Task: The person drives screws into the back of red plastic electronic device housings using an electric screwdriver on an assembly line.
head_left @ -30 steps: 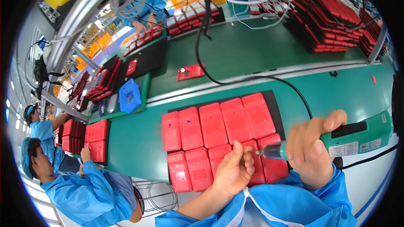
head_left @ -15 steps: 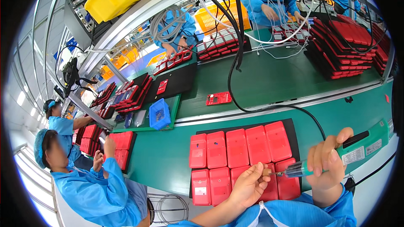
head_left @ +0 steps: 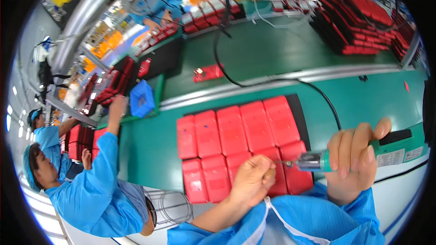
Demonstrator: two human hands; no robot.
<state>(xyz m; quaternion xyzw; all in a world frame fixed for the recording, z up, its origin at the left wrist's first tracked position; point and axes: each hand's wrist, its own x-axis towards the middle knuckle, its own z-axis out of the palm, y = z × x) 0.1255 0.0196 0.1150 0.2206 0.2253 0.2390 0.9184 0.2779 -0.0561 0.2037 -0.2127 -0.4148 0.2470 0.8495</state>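
My right hand (head_left: 356,156) is wrapped around a green electric screwdriver (head_left: 395,150) with a clear-dark nose, held level with its bit pointing left. My left hand (head_left: 254,174) is closed, thumb against curled fingers, right by the bit's tip; whatever it pinches is hidden. Under both hands, two rows of red plastic housings (head_left: 231,129) lie close together on a black tray (head_left: 297,113). Dark specks show on a couple of the upper-row housings. My left hand and the screwdriver's tip cover parts of the lower row.
A blue bin (head_left: 141,99) stands left of the rows. Beyond the metal rail lies a red part (head_left: 208,73), with a black cable (head_left: 272,81) looping across. Stacked red trays (head_left: 359,22) rise at far right. A co-worker in blue (head_left: 91,190) sits at left, one arm raised near the bin.
My view has shifted and blurred, so the bench sits higher and further left. My left fingers have curled tighter by the bit. The co-worker's hand has reached up toward the blue bin.
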